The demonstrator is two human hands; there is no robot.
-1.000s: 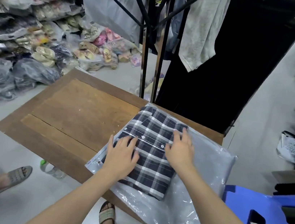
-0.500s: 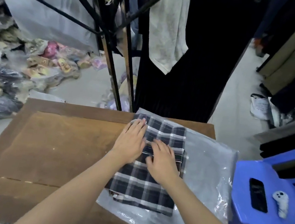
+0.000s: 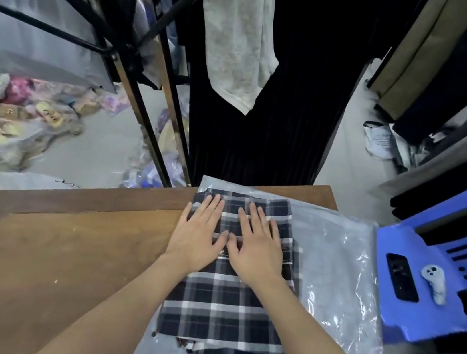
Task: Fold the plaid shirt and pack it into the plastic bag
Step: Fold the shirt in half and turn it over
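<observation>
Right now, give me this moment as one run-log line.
left hand: flat on plaid shirt | right hand: flat on plaid shirt | plaid shirt: folded, atop plastic bag on table

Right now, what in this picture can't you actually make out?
Head view only.
1. Middle of the plaid shirt: the left hand and right hand lie flat over it.
2. Opening of the plastic bag: the clear film shows none, and its near edge is cut off by the frame.
3. The floor heap on the left: blurred.

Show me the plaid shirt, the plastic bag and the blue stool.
plaid shirt (image 3: pixel 223 304), head view, lower folded panel
plastic bag (image 3: pixel 336 251), head view, bare right half
blue stool (image 3: pixel 410 321), head view, seat's near edge
</observation>
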